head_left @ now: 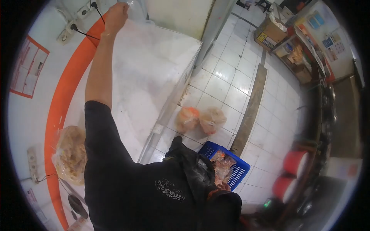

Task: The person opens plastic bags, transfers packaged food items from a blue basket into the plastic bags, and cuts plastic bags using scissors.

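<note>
My left hand point(116, 17) is stretched far out at the top left, above the far end of the white surface point(150, 73). Its fingers are closed on what looks like a clear plastic bag point(135, 13), thin and hard to make out. A black short sleeve point(102, 123) covers the upper part of that arm. Beside the sleeve, a big clear bag of pale brown food point(71, 154) rests against the wall. My right hand is out of view.
On the tiled floor sit two filled plastic bags point(187, 119) and a blue crate point(241, 167) holding what looks like raw meat. Two red containers point(284, 188) stand at the lower right. A cardboard box point(271, 32) is farther back. Plugged-in cords point(86, 32) hang near my left hand.
</note>
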Available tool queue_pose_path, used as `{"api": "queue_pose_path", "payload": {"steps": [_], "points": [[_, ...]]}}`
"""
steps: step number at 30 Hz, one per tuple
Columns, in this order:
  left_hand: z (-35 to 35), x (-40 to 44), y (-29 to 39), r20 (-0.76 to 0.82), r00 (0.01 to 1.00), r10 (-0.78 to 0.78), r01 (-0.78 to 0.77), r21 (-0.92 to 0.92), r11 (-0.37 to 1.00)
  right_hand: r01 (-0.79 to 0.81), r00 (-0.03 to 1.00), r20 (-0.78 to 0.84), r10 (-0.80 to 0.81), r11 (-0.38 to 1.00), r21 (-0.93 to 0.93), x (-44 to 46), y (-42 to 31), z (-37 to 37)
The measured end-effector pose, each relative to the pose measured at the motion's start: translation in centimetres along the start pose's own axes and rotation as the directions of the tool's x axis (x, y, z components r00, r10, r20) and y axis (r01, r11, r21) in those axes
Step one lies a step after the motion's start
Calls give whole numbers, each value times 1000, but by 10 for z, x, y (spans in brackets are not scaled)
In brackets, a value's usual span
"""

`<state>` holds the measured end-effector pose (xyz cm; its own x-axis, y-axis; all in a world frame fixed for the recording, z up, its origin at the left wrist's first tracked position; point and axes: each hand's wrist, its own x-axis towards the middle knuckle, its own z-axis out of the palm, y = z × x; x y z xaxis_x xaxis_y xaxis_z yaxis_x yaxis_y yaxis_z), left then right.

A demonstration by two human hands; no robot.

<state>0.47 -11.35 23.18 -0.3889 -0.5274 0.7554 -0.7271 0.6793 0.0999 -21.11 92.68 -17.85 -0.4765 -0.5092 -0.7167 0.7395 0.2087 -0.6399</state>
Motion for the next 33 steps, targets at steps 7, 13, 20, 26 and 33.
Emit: {"api": "queue_pose_path", "payload": {"steps": [7, 13, 20, 26, 33], "points": [[-93, 27, 28, 40, 993, -114, 119, -164, 979, -34, 985, -173, -24, 946, -323, -12, -59, 67], [-140, 33, 53, 33, 972, -233, 234, -231, 944, 327, 903, -50, -427, 758, -564, 27, -134, 145], [-195, -8, 162, -183, 957, -225, 91, -546, 833, 634, 767, 435, -472, 660, -403, 0, -322, 445], [-223, -60, 267, -153, 944, -291, 81, -750, 657, 961, 212, 640, -739, 39, -273, -37, -366, 612], [-194, -104, 242, 293, 857, -423, 464, -795, 391, 773, 571, 436, -695, 635, 0, -57, -421, 540]]}}
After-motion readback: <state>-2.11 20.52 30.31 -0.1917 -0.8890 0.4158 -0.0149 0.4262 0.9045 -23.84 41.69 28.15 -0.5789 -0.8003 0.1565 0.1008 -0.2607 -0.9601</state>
